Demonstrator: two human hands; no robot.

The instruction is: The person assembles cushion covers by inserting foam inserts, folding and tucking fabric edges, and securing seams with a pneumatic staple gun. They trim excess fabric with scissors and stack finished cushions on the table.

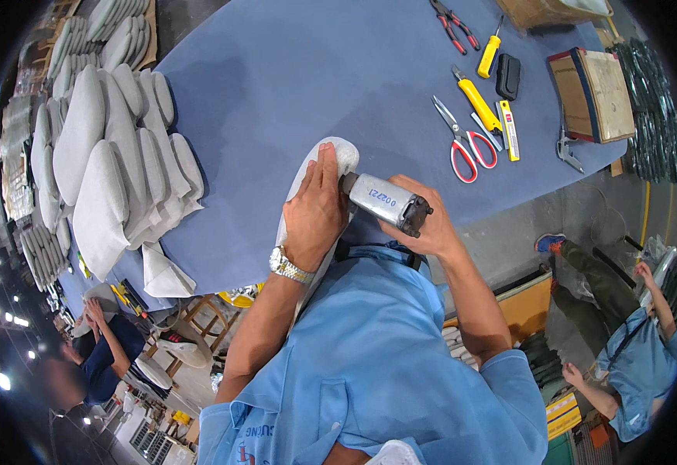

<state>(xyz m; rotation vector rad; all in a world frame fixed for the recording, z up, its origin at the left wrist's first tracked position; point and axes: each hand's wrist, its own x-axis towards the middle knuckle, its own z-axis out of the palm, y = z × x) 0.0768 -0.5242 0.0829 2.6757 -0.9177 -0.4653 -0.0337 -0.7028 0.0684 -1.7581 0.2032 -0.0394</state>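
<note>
My left hand lies flat with fingers stretched out on a long, rounded pad covered in light grey fabric. The pad rests at the near edge of the blue table, and its lower part runs down along my forearm and shirt. In my right hand is a silver staple gun, gripped with the fingers closed around its handle. Its nose points left at the pad, close beside my left fingers. The handle is mostly hidden behind the tool's body.
Stacked grey pads cover the table's left side. To the right lie red-handled scissors, a yellow cutter, a yellow screwdriver, pliers and a box. Co-workers are at lower left and lower right.
</note>
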